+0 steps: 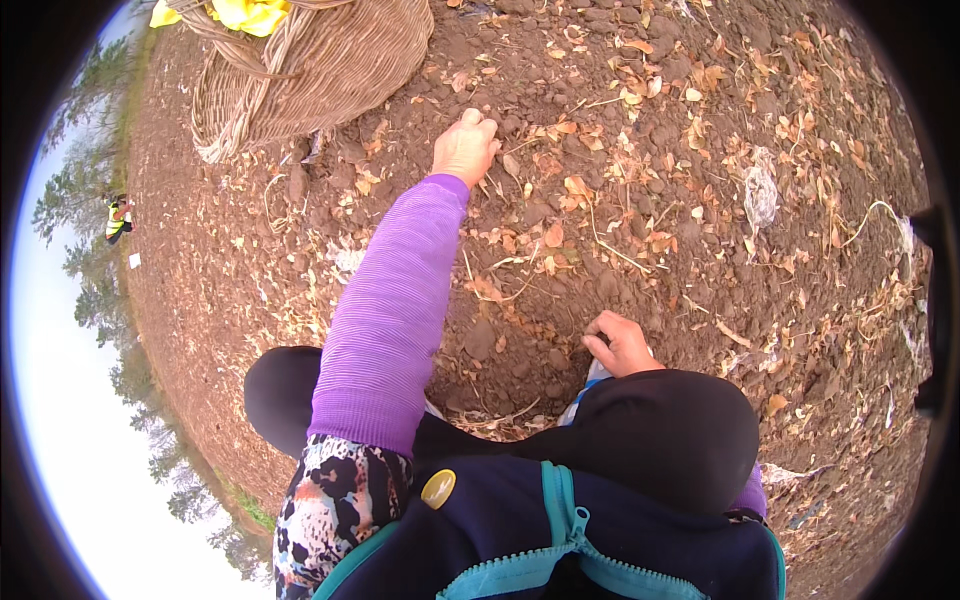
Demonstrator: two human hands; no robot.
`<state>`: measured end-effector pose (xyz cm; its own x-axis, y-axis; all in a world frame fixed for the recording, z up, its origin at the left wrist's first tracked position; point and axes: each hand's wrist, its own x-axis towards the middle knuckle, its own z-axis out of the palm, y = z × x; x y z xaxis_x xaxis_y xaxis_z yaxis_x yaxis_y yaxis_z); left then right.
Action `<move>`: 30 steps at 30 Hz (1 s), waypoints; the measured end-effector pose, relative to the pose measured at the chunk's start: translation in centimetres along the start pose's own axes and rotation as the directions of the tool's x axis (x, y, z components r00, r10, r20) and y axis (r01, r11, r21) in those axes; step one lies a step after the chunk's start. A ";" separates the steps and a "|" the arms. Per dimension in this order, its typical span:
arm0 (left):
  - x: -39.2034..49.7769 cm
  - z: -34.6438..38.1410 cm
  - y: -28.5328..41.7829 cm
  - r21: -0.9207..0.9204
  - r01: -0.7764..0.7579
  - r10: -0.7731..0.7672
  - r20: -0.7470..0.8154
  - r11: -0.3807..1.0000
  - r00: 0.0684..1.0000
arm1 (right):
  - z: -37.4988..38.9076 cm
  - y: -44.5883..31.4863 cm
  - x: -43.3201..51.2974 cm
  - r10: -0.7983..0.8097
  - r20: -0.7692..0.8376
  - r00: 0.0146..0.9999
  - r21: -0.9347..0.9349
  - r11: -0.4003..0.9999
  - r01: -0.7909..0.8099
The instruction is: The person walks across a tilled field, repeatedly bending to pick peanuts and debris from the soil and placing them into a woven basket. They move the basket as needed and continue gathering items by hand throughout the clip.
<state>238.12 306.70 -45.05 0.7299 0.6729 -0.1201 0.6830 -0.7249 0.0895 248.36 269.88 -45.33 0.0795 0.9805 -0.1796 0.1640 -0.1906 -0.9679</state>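
My left hand (pixel 465 146) reaches forward in a purple sleeve, its fingers curled down at the brown soil (pixel 540 202). Its palm faces the ground, so whatever is under the fingers is hidden. A wicker basket (pixel 330 82) stands ahead and to the left of that hand, apart from it. Close to my right knee, my right hand (pixel 619 345) hangs over a light shoe (pixel 592 379) with blue on it. The fingers of this hand are bent and the thumb shows, but the inside of the grip is not visible.
Yellow material (pixel 251 15) shows at the basket's top. Dry leaves (pixel 577 187), stems and clods cover the ground. A crumpled piece of clear plastic film (pixel 760 195) lies to the right. Far left, a person (pixel 118 219) in a high-visibility vest is near trees (pixel 90 292).
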 end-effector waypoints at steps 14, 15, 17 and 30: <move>-6.0 3.3 6.4 -0.280 0.236 -0.200 0.151 0.931 0.968 | 0.3 0.1 0.2 0.060 -0.047 0.997 0.022 0.998 -0.059; -6.1 3.0 6.4 -0.302 0.217 -0.186 0.128 0.928 0.974 | -0.1 -0.4 0.8 0.202 -0.005 0.979 0.132 0.971 -0.199; -6.5 2.1 6.9 -0.411 0.151 -0.105 0.131 0.899 0.986 | -1.0 -1.7 2.5 0.364 -0.046 0.930 0.146 0.924 -0.354; -11.6 -12.0 2.8 -0.647 -0.131 0.322 0.185 0.751 0.928 | -2.9 -17.0 18.1 -0.015 0.491 0.871 -0.372 0.901 0.225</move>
<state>231.83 298.63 -31.51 0.8927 0.3639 -0.2660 0.4344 -0.5374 0.7228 249.83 290.76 -31.65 -0.4159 0.8803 -0.2282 0.5311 0.0314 -0.8467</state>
